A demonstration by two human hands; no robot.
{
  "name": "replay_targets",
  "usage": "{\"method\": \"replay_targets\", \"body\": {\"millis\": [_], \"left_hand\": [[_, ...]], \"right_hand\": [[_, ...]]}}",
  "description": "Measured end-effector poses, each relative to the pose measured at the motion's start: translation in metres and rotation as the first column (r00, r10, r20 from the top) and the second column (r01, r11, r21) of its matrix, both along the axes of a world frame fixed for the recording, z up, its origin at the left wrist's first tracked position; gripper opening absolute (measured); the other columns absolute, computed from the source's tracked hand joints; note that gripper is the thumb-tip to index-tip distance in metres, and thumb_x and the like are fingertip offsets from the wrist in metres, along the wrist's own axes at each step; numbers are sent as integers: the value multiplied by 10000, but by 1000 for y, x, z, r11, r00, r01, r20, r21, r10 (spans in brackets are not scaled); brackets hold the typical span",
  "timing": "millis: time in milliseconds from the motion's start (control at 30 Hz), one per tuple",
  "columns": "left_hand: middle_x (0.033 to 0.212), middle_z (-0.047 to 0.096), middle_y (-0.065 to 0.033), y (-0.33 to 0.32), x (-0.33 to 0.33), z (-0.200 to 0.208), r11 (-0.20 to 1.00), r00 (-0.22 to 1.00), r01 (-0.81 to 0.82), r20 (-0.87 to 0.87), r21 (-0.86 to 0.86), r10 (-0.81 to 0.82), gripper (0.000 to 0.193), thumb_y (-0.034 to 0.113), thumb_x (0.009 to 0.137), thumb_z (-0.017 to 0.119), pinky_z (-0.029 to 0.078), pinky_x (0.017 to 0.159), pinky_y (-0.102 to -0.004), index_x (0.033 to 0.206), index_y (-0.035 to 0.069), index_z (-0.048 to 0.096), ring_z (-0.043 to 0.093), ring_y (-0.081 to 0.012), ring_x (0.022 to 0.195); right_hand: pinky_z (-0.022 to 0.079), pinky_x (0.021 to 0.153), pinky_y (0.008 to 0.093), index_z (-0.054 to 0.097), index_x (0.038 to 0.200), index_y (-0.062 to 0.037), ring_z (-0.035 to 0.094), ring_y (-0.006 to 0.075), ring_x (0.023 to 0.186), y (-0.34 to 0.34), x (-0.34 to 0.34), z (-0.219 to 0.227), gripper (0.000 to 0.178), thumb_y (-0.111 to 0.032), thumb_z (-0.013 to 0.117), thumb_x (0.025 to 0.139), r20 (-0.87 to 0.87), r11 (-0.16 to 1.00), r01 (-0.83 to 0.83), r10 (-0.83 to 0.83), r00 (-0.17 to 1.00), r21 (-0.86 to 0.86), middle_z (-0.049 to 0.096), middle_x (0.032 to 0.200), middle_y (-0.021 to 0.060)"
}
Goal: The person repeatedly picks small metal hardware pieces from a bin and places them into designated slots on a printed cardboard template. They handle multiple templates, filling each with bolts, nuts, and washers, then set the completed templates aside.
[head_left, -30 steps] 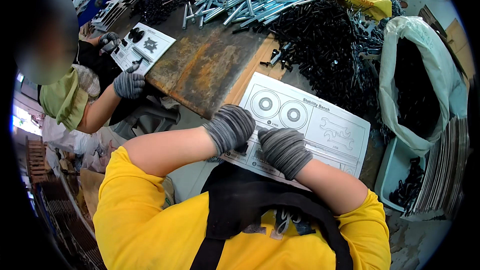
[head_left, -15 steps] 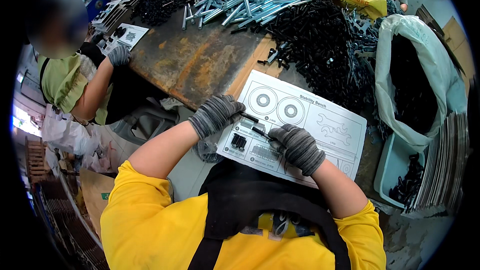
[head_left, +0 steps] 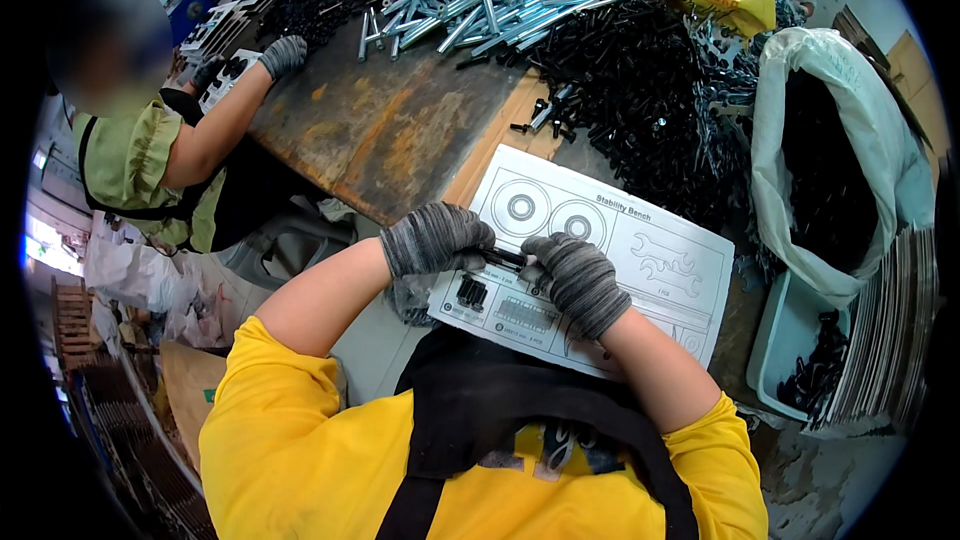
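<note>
Centrally, slender black pieces (head_left: 506, 257) are sitting pinched between the left hand (head_left: 432, 238) and right hand (head_left: 578, 285), both gripping them in ribbed grey knit gloves (head_left: 596, 302), over a flat white card (head_left: 625, 228) printed with rings (head_left: 521, 206) and spanners (head_left: 672, 265). Stubby black cylinders (head_left: 472, 292) are lying side by side on it. Beyond, glossy black bolts (head_left: 640, 100) and smooth silvery tubes (head_left: 490, 2) are lying heaped on the rust-stained bench (head_left: 375, 130); a crinkled white sack (head_left: 900, 160) is gaping at right.

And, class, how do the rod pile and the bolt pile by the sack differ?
The rod pile is shiny silver; the bolt pile is mostly black. The rod pile's pieces are long, the bolt pile's short. Both are loose, jumbled heaps on the table.
</note>
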State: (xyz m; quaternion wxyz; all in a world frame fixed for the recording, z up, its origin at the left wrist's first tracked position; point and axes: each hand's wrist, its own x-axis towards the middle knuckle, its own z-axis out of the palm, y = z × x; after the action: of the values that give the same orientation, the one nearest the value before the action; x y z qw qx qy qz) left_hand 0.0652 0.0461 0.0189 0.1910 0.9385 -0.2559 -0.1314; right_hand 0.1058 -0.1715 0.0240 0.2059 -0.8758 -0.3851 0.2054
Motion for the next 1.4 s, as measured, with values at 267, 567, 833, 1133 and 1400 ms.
{"method": "replay_targets", "body": {"millis": [267,567,833,1133,1400], "left_hand": [[875,621,-139,5,46,11,896,956,-291,-76,-336,282,287,218,789,622,479,766,-304,986,14,576,604,-221,833],[923,610,-153,-38,172,-23,768,783,-618,219,171,582,522,312,691,710,468,726,-382,1114,84,505,596,-292,822],[912,594,-218,-37,182,1,713,789,-612,318,343,525,325,205,695,594,449,785,-427,985,61,572,577,-350,865],[777,607,-180,-32,92,66,706,764,-600,530,375,368,252,224,780,589,489,649,-396,958,48,564,605,-318,717],[628,585,-104,-129,31,60,994,951,-62,298,-90,86,188,200,759,616,463,533,-364,869,53,574,574,-281,560]], "right_hand": [[468,760,357,596,1029,-90,593,275,842,-36,6,-6,298,-257,587,782,-48,940,52,-38,998,338,616,893,130],[489,701,344,596,974,-102,600,253,762,-121,-6,23,224,-182,612,765,1,952,48,-51,999,304,605,819,99],[456,781,373,581,964,-97,568,285,868,-305,-24,40,173,-185,536,821,309,582,727,-812,495,364,607,910,100],[289,1014,360,400,1288,-140,366,268,1226,-476,18,-35,487,-239,449,813,610,-141,758,-693,383,-636,369,1332,155],[399,926,366,572,1105,-100,505,299,1070,-443,2,-3,352,-264,571,793,531,204,977,-823,202,-56,481,1207,168]]}}
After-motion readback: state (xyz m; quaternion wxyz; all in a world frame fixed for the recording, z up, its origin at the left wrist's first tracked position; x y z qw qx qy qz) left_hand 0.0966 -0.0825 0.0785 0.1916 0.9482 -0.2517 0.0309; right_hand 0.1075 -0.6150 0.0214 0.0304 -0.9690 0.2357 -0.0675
